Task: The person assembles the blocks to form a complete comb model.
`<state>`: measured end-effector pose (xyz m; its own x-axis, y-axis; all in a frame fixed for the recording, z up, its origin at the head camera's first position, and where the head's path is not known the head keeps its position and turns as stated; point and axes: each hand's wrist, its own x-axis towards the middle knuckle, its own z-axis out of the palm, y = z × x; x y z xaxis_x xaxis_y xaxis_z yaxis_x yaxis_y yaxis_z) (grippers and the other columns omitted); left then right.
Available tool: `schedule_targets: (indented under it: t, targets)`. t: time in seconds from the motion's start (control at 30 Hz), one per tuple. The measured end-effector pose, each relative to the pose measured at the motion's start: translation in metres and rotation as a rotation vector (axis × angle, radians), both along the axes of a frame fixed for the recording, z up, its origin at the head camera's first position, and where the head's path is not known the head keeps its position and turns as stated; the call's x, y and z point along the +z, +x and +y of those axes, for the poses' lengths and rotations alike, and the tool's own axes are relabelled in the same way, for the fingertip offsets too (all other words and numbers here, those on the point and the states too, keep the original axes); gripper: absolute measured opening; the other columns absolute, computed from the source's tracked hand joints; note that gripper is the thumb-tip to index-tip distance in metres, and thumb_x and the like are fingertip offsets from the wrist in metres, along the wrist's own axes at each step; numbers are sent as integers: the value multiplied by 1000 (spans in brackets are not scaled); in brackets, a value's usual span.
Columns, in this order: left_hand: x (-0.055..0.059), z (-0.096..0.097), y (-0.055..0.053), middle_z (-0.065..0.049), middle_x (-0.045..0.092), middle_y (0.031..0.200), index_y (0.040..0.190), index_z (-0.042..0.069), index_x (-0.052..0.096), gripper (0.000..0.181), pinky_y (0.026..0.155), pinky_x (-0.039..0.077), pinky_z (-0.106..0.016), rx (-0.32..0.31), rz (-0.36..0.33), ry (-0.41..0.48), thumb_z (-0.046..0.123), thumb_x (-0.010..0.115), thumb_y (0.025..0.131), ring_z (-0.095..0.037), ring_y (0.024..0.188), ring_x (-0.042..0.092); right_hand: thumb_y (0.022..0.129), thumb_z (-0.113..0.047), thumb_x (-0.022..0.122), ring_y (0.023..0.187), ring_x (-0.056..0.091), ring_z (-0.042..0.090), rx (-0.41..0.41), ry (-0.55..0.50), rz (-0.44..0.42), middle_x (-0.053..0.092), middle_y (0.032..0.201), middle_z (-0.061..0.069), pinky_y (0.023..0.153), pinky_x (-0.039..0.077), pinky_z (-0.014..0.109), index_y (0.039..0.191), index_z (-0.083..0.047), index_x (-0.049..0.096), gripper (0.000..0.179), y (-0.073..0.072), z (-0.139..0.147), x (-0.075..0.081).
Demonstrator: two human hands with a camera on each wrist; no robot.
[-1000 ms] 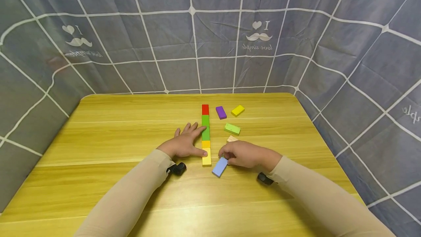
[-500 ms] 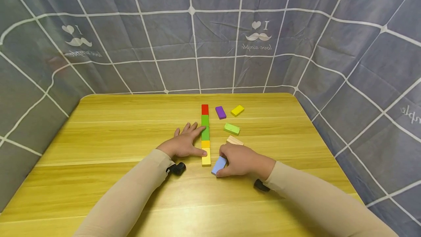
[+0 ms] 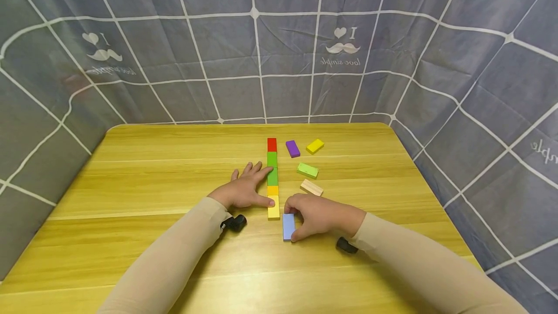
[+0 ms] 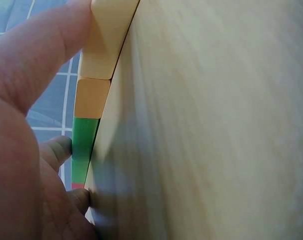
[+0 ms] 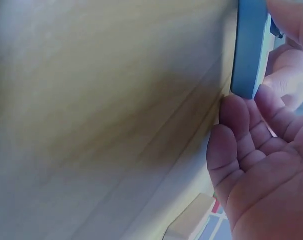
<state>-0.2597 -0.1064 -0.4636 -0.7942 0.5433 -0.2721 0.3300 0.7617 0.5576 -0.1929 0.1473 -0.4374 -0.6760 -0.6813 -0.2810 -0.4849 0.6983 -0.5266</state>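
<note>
Newly straightened from its earlier slant: blue block [image 3: 288,227], lower centre of the head view, pinched by the right hand [image 3: 324,214]; pale yellow block [image 3: 273,212] touched by the outspread left hand [image 3: 244,193].

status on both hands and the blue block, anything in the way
Left hand on block row. Right hand grips blue block by its ends. Block apart from row. No obstacle seen between.

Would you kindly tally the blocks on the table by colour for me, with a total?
Red block: 1
Green blocks: 2
Orange block: 1
Pale yellow block: 1
Purple block: 1
Yellow block: 1
Lime block: 1
Plain wood block: 1
Blue block: 1
Total: 10
</note>
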Motion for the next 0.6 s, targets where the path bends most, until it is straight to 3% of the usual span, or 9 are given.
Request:
schedule_targets:
  t: [0.6]
  targets:
    - [0,1,0,-16,3,178,170,27,21,110,126,-8,-72,7,-4,4,63,78,84,-42,164,-7,80,-40,93,93,52,9,36,-22,1,59,103,-6,85,49,25,116,-17,60,55,-2,2,-7]
